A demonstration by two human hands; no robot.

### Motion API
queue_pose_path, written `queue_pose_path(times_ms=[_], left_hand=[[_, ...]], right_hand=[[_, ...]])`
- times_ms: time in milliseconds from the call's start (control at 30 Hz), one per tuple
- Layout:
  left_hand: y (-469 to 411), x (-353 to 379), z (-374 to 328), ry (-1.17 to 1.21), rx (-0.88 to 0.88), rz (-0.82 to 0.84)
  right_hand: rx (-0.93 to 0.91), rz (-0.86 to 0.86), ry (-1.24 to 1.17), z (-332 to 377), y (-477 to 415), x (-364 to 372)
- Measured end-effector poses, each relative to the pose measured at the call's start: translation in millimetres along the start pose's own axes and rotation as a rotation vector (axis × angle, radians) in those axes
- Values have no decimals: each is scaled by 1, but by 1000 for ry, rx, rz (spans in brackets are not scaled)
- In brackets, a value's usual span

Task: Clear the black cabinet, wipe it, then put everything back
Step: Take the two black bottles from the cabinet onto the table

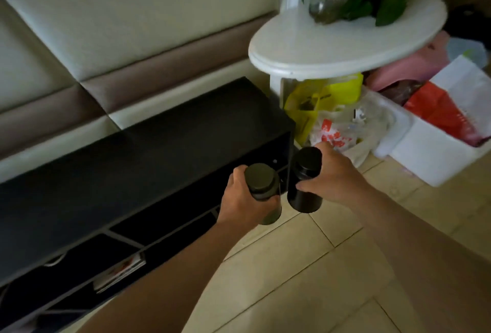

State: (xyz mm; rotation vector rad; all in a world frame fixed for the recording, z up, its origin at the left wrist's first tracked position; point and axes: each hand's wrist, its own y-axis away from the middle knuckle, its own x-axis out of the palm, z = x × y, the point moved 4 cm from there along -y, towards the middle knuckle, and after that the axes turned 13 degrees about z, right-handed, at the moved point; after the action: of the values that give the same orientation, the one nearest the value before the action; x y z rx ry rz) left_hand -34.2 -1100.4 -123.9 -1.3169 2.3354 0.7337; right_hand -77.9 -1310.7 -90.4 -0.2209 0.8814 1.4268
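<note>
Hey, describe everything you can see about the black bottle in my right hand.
The glossy black cylindrical bottle looks like opaque plastic, with a wide black cap closed on top and no visible label. It is held in the air, roughly upright, in the grip of the right hand, thumb across its front, fingers round the far side. It hangs before the right end of the black open-fronted cabinet, just apart from the dark olive jar in the left hand.
</note>
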Motion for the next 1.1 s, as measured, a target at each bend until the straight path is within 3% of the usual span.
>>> queue_pose_path(times_ms=[233,467,800,1100], left_hand=[[93,-162,-166,2,-23,3],[184,-308,-287,-77,99,-45],[276,-460,-341,-122,164,-133],[352,-496,-358,-38,156,-282]], right_hand=[[-2,4,-21,154,127,-131],[-34,-86,-42,336,216,-212],[-132,-24,126,510,288,-229],[-249,48,202,574,325,-195]])
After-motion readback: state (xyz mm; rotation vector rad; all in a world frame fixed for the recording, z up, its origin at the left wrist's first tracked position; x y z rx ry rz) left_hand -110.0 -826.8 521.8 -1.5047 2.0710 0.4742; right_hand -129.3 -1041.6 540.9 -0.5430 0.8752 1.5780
